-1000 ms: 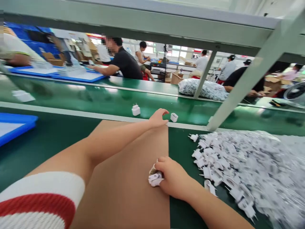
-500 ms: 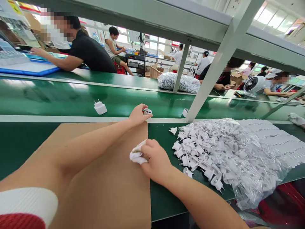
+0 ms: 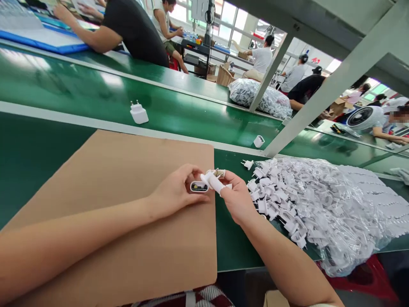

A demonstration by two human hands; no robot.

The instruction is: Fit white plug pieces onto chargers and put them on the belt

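Note:
My left hand [image 3: 175, 192] grips a small white charger shell [image 3: 198, 186] with its open end toward me, just above the right edge of a brown cardboard sheet [image 3: 121, 204]. My right hand [image 3: 236, 198] is closed around a few white plug parts [image 3: 214, 181], and one of them touches the shell. Both hands meet in the middle of the view. A heap of white plug parts [image 3: 275, 204] spills from a clear plastic bag [image 3: 335, 209] right beside my right hand.
On the green conveyor belt [image 3: 96, 98] behind lie a white charger [image 3: 139, 114] and another white shell [image 3: 258, 141]. A slanted grey frame post [image 3: 319, 98] rises at the right. Other people work across the belt, beside a second bag of parts [image 3: 255, 96] and a blue tray [image 3: 38, 40].
My left hand picked the white shell off the belt's edge and drew it back toward me. My right hand rose from the cardboard with its plug parts to meet it. The view tilted down.

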